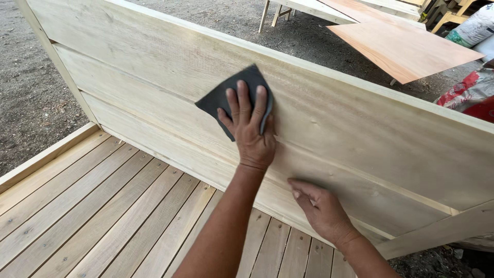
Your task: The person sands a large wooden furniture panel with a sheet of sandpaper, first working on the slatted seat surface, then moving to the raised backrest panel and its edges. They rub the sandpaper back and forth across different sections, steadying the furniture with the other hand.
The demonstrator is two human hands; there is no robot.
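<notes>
Sandpaper (234, 98), a dark sheet, is pressed flat against the upright pale wooden panel (360, 134) by the left hand (250, 128), fingers spread. The right hand (321, 208) is rested open lower on the panel. Slatted decking (103, 216) lies below; plywood sheets (401, 49) and sacks (471, 62) lie behind.

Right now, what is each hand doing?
Left hand: open, flat, pressing the dark sanding sheet against the wooden panel.
Right hand: open, resting on the panel, holding nothing.
</notes>
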